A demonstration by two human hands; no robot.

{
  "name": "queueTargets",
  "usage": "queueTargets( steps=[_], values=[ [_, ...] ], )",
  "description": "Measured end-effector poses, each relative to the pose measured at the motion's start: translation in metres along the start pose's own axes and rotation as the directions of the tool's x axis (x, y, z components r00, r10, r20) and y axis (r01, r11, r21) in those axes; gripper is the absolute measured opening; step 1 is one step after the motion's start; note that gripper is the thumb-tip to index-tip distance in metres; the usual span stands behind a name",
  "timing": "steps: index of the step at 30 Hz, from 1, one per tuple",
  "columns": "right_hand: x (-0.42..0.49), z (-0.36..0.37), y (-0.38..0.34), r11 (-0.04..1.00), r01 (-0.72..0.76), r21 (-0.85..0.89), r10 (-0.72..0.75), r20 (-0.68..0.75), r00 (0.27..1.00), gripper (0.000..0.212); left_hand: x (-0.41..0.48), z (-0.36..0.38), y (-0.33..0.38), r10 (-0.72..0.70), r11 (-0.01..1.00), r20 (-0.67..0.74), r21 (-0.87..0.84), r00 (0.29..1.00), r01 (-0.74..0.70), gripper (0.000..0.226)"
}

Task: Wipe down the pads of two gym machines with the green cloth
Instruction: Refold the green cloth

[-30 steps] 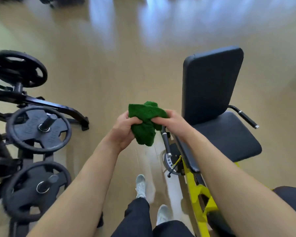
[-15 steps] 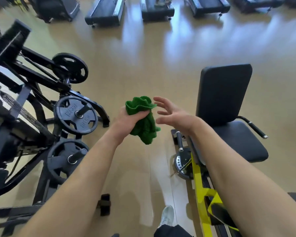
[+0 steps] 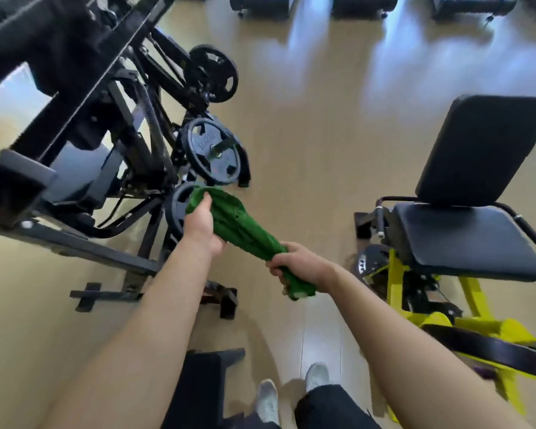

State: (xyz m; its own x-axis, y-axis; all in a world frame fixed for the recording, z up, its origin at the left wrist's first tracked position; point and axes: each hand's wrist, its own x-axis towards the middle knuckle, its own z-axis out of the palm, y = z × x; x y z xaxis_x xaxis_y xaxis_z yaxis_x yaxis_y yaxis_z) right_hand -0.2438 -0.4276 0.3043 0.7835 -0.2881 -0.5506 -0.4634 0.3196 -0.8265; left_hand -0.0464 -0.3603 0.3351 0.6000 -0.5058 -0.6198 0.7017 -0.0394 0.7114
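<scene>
The green cloth is stretched between both hands in mid-air at the centre of the view. My left hand grips its upper end and my right hand grips its lower end. To the right stands a yellow-framed machine with a black seat pad and an upright black back pad. On the left a black plate-loaded machine has a dark seat pad and another pad at its near end.
Black weight plates hang on the left machine's pegs just beyond the cloth. Its floor feet lie below my left arm. A dark block sits by my shoes. Treadmills line the far edge of the wooden floor.
My right hand, open half a second ago, has closed on the cloth's lower end and the cloth is pulled out long. My view has turned left toward the black machine.
</scene>
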Motion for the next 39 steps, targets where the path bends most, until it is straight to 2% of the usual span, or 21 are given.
queueTargets(
  steps=[2, 3, 5, 8, 10, 11, 13, 14, 15, 17, 18, 20, 21, 23, 25, 26, 28, 31, 35, 37, 39],
  values=[
    [-0.007, 0.018, 0.021, 0.996, -0.088, 0.008, 0.087, 0.071, 0.994, 0.004, 0.0, -0.048, -0.015, -0.082, 0.997, -0.224, -0.007, 0.971, 0.082, 0.044],
    [-0.01, 0.025, 0.032, 0.989, -0.145, 0.041, 0.141, 0.089, 0.986, 0.009, -0.003, -0.068, -0.021, -0.104, 0.995, -0.288, -0.027, 0.952, 0.1, 0.045],
    [-0.012, 0.041, 0.051, 0.956, -0.252, 0.147, 0.237, 0.115, 0.965, 0.022, -0.015, -0.099, -0.033, -0.098, 0.994, -0.301, -0.067, 0.949, 0.082, 0.048],
    [-0.006, 0.069, 0.07, 0.87, -0.389, 0.304, 0.35, 0.176, 0.92, 0.033, -0.057, -0.109, -0.054, 0.066, 0.996, -0.185, 0.066, 0.981, -0.055, 0.038],
    [0.001, 0.088, 0.075, 0.814, -0.434, 0.385, 0.371, 0.23, 0.9, 0.04, -0.087, -0.107, -0.076, 0.222, 0.939, -0.112, 0.291, 0.969, -0.182, 0.014],
    [0.004, 0.095, 0.078, 0.779, -0.437, 0.45, 0.356, 0.256, 0.899, 0.047, -0.1, -0.108, -0.089, 0.257, 0.876, -0.024, 0.429, 0.966, -0.222, 0.012],
    [0.011, 0.108, 0.088, 0.69, -0.426, 0.585, 0.306, 0.297, 0.904, 0.065, -0.118, -0.114, -0.117, 0.155, 0.718, 0.199, 0.65, 0.968, -0.249, 0.031],
    [0.013, 0.114, 0.094, 0.652, -0.429, 0.626, 0.294, 0.313, 0.903, 0.073, -0.127, -0.123, -0.127, 0.094, 0.636, 0.249, 0.73, 0.964, -0.251, 0.046],
    [0.014, 0.122, 0.101, 0.64, -0.433, 0.635, 0.289, 0.323, 0.901, 0.076, -0.135, -0.136, -0.135, 0.047, 0.656, 0.277, 0.716, 0.96, -0.238, 0.053],
    [0.017, 0.14, 0.118, 0.714, -0.426, 0.555, 0.289, 0.32, 0.902, 0.057, -0.142, -0.166, -0.139, 0.106, 0.808, 0.187, 0.556, 0.977, -0.194, 0.041],
    [0.02, 0.15, 0.128, 0.757, -0.424, 0.497, 0.293, 0.322, 0.9, 0.044, -0.143, -0.184, -0.14, 0.169, 0.846, 0.058, 0.503, 0.984, -0.175, 0.032],
    [0.025, 0.167, 0.141, 0.808, -0.444, 0.387, 0.335, 0.317, 0.887, 0.031, -0.134, -0.227, -0.142, 0.245, 0.838, -0.163, 0.532, 0.956, -0.124, 0.02],
    [0.027, 0.179, 0.144, 0.827, -0.458, 0.326, 0.354, 0.331, 0.875, 0.03, -0.129, -0.25, -0.144, 0.231, 0.832, -0.198, 0.547, 0.953, -0.088, 0.03],
    [0.035, 0.205, 0.149, 0.86, -0.477, 0.181, 0.374, 0.411, 0.831, 0.029, -0.118, -0.29, -0.153, 0.031, 0.907, -0.184, 0.419, 0.982, 0.05, 0.052],
    [0.049, 0.233, 0.16, 0.866, -0.494, 0.076, 0.419, 0.426, 0.801, 0.031, -0.107, -0.328, -0.162, -0.069, 0.949, -0.133, 0.298, 0.989, 0.106, 0.041],
    [0.059, 0.248, 0.17, 0.867, -0.497, 0.028, 0.449, 0.385, 0.806, 0.033, -0.099, -0.348, -0.165, -0.061, 0.937, -0.139, 0.332, 0.988, 0.104, 0.033],
    [0.085, 0.275, 0.2, 0.878, -0.471, -0.085, 0.478, 0.205, 0.854, 0.041, -0.081, -0.388, -0.178, -0.013, 0.903, -0.194, 0.419, 0.981, 0.095, 0.023],
    [0.124, 0.303, 0.26, 0.892, -0.434, -0.124, 0.432, -0.045, 0.901, 0.046, -0.048, -0.445, -0.208, -0.031, 0.877, -0.249, 0.458, 0.968, 0.145, 0.025],
    [0.163, 0.333, 0.331, 0.901, -0.431, 0.045, 0.431, -0.183, 0.883, 0.048, -0.001, -0.5, -0.258, -0.101, 0.889, -0.265, 0.408, 0.959, 0.206, 0.033],
    [0.177, 0.34, 0.359, 0.895, -0.447, -0.008, 0.425, -0.295, 0.856, 0.057, 0.015, -0.521, -0.275, -0.11, 0.844, -0.29, 0.478, 0.951, 0.243, 0.053],
    [0.183, 0.341, 0.381, 0.856, -0.502, -0.127, 0.408, -0.43, 0.805, 0.057, 0.025, -0.538, -0.283, -0.116, 0.757, -0.37, 0.568, 0.922, 0.323, 0.064]
  ],
)
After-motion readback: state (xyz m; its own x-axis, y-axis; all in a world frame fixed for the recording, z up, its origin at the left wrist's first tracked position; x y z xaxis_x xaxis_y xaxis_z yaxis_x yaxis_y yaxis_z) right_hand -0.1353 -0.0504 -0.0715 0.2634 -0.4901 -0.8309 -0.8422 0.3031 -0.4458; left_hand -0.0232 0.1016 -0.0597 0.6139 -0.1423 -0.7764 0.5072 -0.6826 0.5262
